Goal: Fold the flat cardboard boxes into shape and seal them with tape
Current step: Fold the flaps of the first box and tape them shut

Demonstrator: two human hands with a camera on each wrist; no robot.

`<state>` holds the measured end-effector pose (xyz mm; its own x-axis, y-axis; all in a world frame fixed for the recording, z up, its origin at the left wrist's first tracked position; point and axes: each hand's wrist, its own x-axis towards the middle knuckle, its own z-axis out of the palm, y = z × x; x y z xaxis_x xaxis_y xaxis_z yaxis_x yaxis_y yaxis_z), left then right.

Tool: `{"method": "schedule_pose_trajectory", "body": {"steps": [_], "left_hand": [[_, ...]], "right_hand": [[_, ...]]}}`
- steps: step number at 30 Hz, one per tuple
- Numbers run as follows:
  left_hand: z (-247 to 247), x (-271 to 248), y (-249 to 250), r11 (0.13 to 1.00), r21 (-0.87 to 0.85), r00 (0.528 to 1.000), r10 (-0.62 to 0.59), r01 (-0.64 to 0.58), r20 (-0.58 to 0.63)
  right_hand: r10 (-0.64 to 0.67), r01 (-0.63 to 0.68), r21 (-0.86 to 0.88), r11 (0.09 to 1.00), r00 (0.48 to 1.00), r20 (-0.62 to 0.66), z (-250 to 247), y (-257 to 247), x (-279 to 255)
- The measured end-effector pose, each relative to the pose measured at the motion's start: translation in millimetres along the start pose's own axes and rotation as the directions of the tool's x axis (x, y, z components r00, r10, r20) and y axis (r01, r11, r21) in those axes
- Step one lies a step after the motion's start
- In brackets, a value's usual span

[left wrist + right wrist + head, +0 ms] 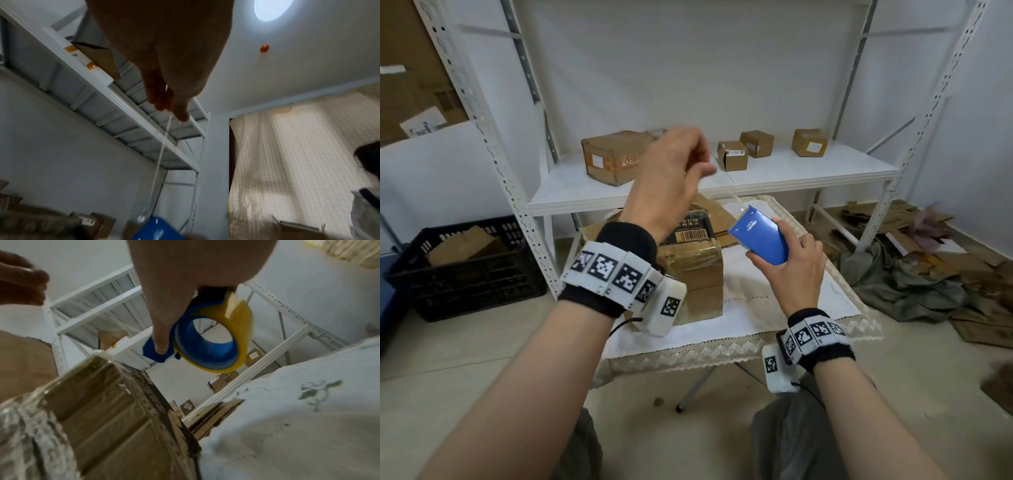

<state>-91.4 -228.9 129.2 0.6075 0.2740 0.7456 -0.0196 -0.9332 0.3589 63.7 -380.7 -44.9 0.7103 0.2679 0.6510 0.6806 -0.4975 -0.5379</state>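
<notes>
White shelves behind, right hand [789, 263] gripping the blue tape dispenser [760, 236], left hand [671, 181] pinching a tape strip [162, 151] raised above the box [693, 270].

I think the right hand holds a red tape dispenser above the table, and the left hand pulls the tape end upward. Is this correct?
Not quite: the tape dispenser in the right hand is blue, not red, as the head view shows. The rest stands: the left hand pinches the tape end and draws it upward.
</notes>
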Motion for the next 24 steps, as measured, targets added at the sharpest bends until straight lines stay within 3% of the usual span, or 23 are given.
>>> {"method": "schedule_pose_trajectory", "body": {"steps": [3, 6, 8, 10, 11, 13, 16, 17, 18, 20, 21, 22, 24], "left_hand": [[18.9, -13.0, 3.2, 0.994, 0.073, 0.995, 0.080, -0.084, 0.056], [18.9, -17.3, 6.1, 0.996, 0.049, 0.997, 0.077, -0.077, 0.002], [5.5, -8.2, 6.1, 0.998, 0.015, 0.998, 0.059, -0.058, -0.022], [-8.4, 1.4, 6.1, 0.999, 0.006, 0.999, 0.033, -0.033, 0.011], [-11.3, 3.8, 6.5, 1.000, -0.002, 0.999, 0.025, -0.025, 0.033], [-12.4, 4.4, 9.2, 1.000, -0.031, 0.998, 0.008, -0.006, 0.063], [-13.8, 0.5, 10.3, 0.997, -0.077, 0.996, -0.023, 0.030, 0.082], [-14.6, 0.2, 9.8, 0.995, -0.088, 0.996, -0.033, 0.041, 0.084], [-15.6, -0.1, 9.3, 0.994, -0.095, 0.996, -0.043, 0.051, 0.083], [-16.4, 0.2, 8.6, 0.992, -0.107, 0.995, -0.062, 0.070, 0.081], [-16.8, 0.6, 8.0, 0.990, -0.111, 0.994, -0.073, 0.082, 0.082], [-17.8, 1.0, 7.5, 0.989, -0.115, 0.993, -0.083, 0.092, 0.082], [-20.5, 2.3, 6.0, 0.985, -0.131, 0.992, -0.102, 0.110, 0.070]], "right_hand": [[0.128, -0.126, -0.041, 0.991, 0.991, 0.046, 4.2, -10.5, 11.6], [0.300, -0.275, -0.166, 0.947, 0.942, 0.150, 12.3, 1.1, 24.5], [0.452, -0.477, 0.079, 0.875, 0.865, 0.217, 14.0, 13.2, 23.9], [0.549, -0.642, 0.357, 0.679, 0.766, 0.333, 20.5, 21.5, 23.8], [0.567, -0.692, 0.392, 0.606, 0.721, 0.397, 24.2, 23.0, 23.7], [0.587, -0.767, 0.339, 0.546, 0.638, 0.499, 31.3, 26.4, 23.7], [0.612, -0.779, 0.148, 0.610, 0.580, 0.538, 42.0, 29.8, 20.6], [0.613, -0.748, 0.075, 0.660, 0.593, 0.522, 42.9, 28.6, 18.8], [0.595, -0.694, 0.040, 0.719, 0.644, 0.481, 42.1, 23.0, 18.1], [0.494, -0.560, 0.201, 0.803, 0.816, 0.300, 36.3, 7.8, 18.0], [0.448, -0.505, 0.400, 0.765, 0.863, 0.232, 30.9, -2.4, 19.8], [0.420, -0.475, 0.597, 0.647, 0.875, 0.241, 24.1, -14.0, 24.1], [0.287, -0.531, 0.767, 0.359, 0.845, 0.451, 2.1, -40.9, 30.7]]}}
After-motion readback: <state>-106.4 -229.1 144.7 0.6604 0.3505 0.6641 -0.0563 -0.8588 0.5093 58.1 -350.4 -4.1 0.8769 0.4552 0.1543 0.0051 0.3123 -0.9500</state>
